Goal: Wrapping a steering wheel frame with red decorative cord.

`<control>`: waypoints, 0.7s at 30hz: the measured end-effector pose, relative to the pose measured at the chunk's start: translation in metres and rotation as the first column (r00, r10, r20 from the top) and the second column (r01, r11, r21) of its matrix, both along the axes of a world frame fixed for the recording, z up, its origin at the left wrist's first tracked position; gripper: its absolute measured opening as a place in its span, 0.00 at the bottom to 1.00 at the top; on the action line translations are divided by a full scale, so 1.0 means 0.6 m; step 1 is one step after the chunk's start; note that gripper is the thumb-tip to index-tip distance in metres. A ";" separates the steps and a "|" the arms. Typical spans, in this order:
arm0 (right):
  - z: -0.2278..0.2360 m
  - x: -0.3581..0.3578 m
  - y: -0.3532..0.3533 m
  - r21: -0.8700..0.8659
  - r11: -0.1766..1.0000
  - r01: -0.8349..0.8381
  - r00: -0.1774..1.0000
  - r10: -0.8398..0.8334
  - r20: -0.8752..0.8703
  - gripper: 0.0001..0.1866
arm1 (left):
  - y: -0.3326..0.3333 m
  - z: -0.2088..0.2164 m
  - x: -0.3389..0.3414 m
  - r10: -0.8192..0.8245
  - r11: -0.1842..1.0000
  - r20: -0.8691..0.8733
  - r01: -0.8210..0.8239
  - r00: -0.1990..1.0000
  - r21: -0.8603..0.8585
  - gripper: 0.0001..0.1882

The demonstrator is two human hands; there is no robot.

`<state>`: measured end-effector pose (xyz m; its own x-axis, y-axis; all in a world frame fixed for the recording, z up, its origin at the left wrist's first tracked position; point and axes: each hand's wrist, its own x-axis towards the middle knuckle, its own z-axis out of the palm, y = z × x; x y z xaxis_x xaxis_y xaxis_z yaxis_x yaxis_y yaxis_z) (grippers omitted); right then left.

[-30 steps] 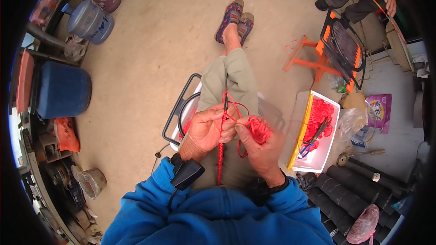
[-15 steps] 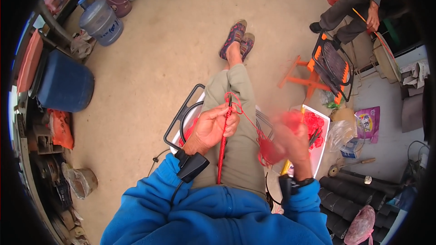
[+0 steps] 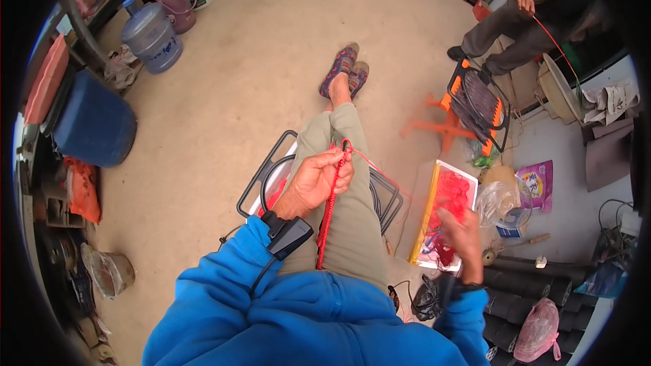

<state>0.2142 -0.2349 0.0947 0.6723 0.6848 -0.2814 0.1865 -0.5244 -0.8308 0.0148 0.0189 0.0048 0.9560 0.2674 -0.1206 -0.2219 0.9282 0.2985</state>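
My left hand (image 3: 322, 179) is closed round the upper part of a thin rod wrapped in red cord (image 3: 328, 220), whose lower end reaches my lap. At the rod's dark tip, just above my fingers, a loose red strand (image 3: 363, 157) loops and runs off to the right. My right hand (image 3: 464, 234) is over a white tray with a yellow side (image 3: 422, 224), at my right. Red cord (image 3: 456, 188) lies tangled in that tray. Motion smears the right fingers, so whether they hold cord cannot be made out.
A black-framed seat (image 3: 266, 175) shows beside and under my legs. Ahead on the right are an orange-and-black folding chair (image 3: 478, 105) and a seated co-worker holding a thin rod (image 3: 553, 37). Dark rolls (image 3: 522, 285) lie at right. A blue barrel (image 3: 95, 118) and water bottle (image 3: 152, 37) stand left.
My right hand has moved right and down to the tray; the red cord bundle seen in it before is no longer distinct. My left hand keeps its hold on the rod. The view has shifted slightly.
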 end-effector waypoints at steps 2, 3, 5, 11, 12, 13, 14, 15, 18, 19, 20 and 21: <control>-0.025 -0.036 0.076 0.132 0.990 0.054 0.949 -0.009 -0.315 0.18 | -0.002 0.000 -0.004 0.019 1.000 -0.002 -0.019 1.000 0.018 0.09; -0.038 -0.051 0.113 0.204 0.978 0.050 0.926 0.031 -0.376 0.18 | -0.004 -0.001 -0.001 0.016 1.000 -0.010 -0.016 1.000 0.015 0.09; -0.059 -0.077 0.186 0.336 0.942 -0.004 0.906 0.145 -0.397 0.17 | -0.002 -0.002 -0.004 0.028 0.999 -0.024 -0.028 0.999 0.022 0.09; -0.086 -0.079 0.259 0.260 0.953 -0.154 0.843 0.264 -0.469 0.13 | -0.003 0.002 -0.001 0.041 0.999 -0.041 -0.040 0.998 0.029 0.10; -0.087 -0.077 0.256 0.265 0.957 -0.115 0.835 0.238 -0.496 0.13 | -0.003 0.000 -0.002 0.029 0.999 -0.018 -0.029 0.999 0.019 0.10; -0.087 -0.075 0.253 0.268 0.960 -0.076 0.827 0.211 -0.522 0.12 | -0.003 -0.001 -0.001 0.017 1.000 0.007 -0.017 1.000 0.009 0.10; -0.084 -0.069 0.256 0.262 0.962 -0.076 0.829 0.207 -0.520 0.12 | -0.004 -0.003 0.002 0.016 1.000 0.011 -0.016 1.000 0.003 0.10; -0.071 -0.067 0.265 0.270 0.962 -0.052 0.840 0.188 -0.509 0.12 | -0.006 0.000 0.003 0.014 1.000 -0.012 -0.014 1.000 0.015 0.09; -0.005 -0.090 0.284 0.314 0.945 -0.087 0.871 0.225 -0.437 0.12 | -0.006 -0.010 0.001 0.014 0.999 0.007 -0.014 1.000 0.029 0.09; 0.024 -0.109 0.291 0.352 0.923 -0.153 0.881 0.289 -0.375 0.13 | -0.005 -0.015 -0.001 0.023 0.999 0.043 -0.024 0.999 0.036 0.09; 0.059 -0.137 0.293 0.384 0.873 -0.303 0.873 0.415 -0.255 0.13 | -0.006 -0.020 -0.006 0.038 0.999 0.039 -0.039 0.999 0.030 0.09; 0.045 -0.147 0.286 0.380 0.876 -0.296 0.881 0.405 -0.247 0.13 | -0.012 -0.015 -0.001 0.105 0.994 0.012 -0.105 0.994 0.015 0.10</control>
